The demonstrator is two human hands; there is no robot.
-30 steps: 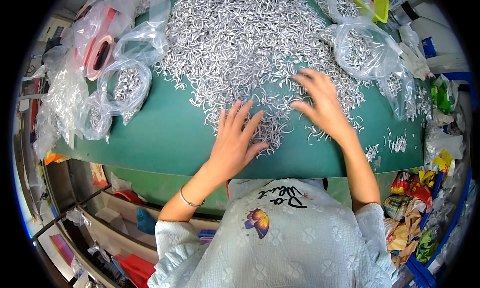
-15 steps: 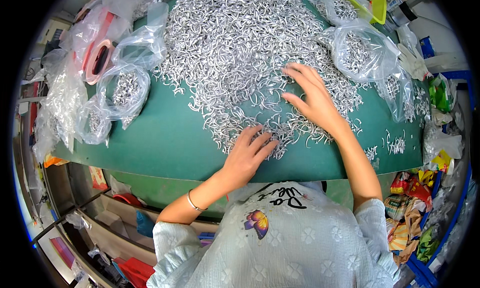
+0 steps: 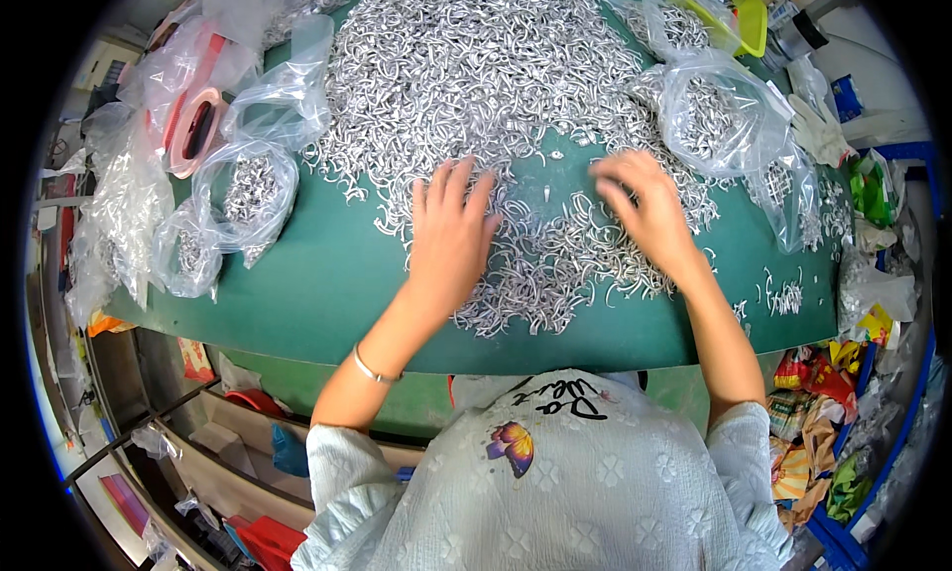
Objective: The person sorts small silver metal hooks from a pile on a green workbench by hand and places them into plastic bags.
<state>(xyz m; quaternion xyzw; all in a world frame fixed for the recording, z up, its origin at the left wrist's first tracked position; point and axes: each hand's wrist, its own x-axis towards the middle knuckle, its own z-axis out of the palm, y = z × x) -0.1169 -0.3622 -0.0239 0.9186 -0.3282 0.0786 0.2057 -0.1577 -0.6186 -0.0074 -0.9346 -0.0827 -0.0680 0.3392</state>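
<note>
A big heap of small curved silver metal pieces (image 3: 476, 65) covers the far middle of the green table (image 3: 327, 273). A looser cluster of the same curved pieces (image 3: 540, 283) lies near the front edge, between my two arms. My left hand (image 3: 448, 234) rests over the left side of the pieces, fingers spread and pointing away from me, holding nothing I can see. On the right, my right hand (image 3: 645, 204) is at the edge of the heap with its fingers bent and blurred; I cannot make out whether a piece is in them. Between the hands a patch of green tabletop shows.
Clear plastic bags with silver pieces stand at the left (image 3: 248, 189) and right (image 3: 709, 115). A pink tape dispenser (image 3: 198, 129) lies among bags at far left, a yellow-green tray (image 3: 746, 15) at far right. Small white pieces (image 3: 785, 295) lie near the right edge.
My left hand has moved away from me and slightly left, off the near cluster. My right hand has shifted a little right and nearer. More loose pieces lie close to the front edge.
</note>
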